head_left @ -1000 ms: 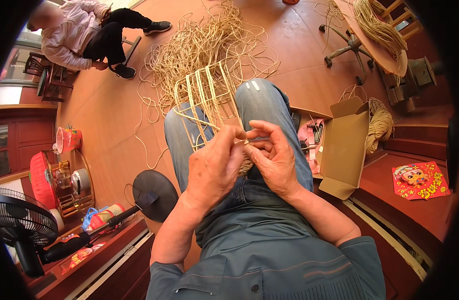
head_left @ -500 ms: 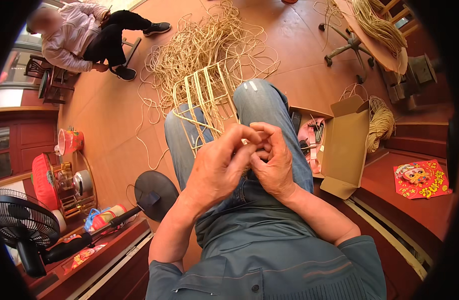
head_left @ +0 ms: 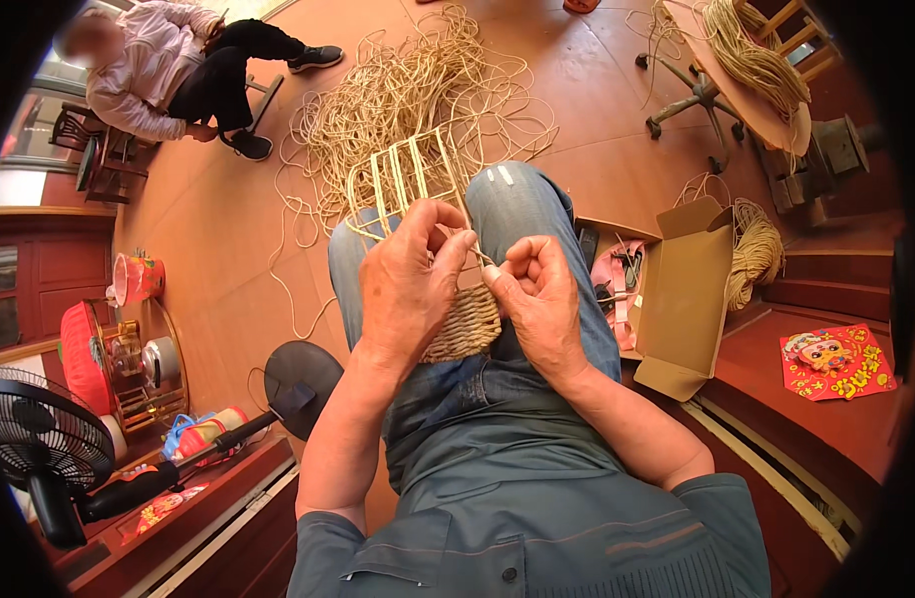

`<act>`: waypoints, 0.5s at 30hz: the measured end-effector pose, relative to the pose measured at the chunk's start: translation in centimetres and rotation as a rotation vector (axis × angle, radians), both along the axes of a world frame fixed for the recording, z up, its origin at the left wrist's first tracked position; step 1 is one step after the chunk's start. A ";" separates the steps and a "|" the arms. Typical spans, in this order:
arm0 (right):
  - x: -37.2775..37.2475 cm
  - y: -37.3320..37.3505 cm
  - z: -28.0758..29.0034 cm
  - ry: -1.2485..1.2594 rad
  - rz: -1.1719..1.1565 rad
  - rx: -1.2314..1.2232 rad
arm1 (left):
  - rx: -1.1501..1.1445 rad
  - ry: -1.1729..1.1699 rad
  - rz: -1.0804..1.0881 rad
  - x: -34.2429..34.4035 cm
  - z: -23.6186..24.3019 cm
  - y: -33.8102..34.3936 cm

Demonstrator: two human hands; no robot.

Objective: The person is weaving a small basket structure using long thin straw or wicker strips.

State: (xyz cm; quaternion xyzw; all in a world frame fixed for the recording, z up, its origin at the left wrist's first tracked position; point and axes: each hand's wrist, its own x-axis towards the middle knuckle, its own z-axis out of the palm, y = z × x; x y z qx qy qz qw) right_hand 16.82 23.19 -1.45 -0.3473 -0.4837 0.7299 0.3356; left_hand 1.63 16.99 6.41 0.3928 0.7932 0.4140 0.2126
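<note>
A light frame (head_left: 408,169) strung with pale cords rests across my thighs. Its near end is a woven rope panel (head_left: 467,324), partly covered by my hands. Above that panel, my left hand (head_left: 408,284) pinches a thin rope strand (head_left: 480,254) between thumb and forefinger. My right hand (head_left: 539,309) grips the same strand a little to the right, thumb against bent fingers. Beyond my knees, a large tangled heap of straw-coloured rope (head_left: 398,95) lies on the floor.
An open cardboard box (head_left: 682,299) with pink items stands by my right leg. Coiled rope (head_left: 757,249) lies beside it. A black fan (head_left: 44,429) stands at left. Another person (head_left: 168,80) sits at the far left. A wheeled chair base (head_left: 702,95) is at far right.
My hands have moved apart, the left one slightly up and left. The woven panel and the strand between my fingers now show.
</note>
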 end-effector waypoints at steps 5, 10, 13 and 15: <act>0.3 0.3 1.0 -0.051 0.071 -0.064 | 0.029 -0.019 0.027 0.0 -0.1 -0.1; 0.4 0.4 1.1 -0.099 0.083 -0.034 | 0.283 -0.539 0.004 -0.6 -0.2 -0.5; 0.5 0.5 1.2 -0.117 0.098 -0.031 | 0.296 -0.592 0.026 -1.3 -0.8 -1.8; 0.6 0.5 1.2 -0.131 0.112 -0.026 | 0.234 -0.589 0.034 -1.5 -1.4 -2.6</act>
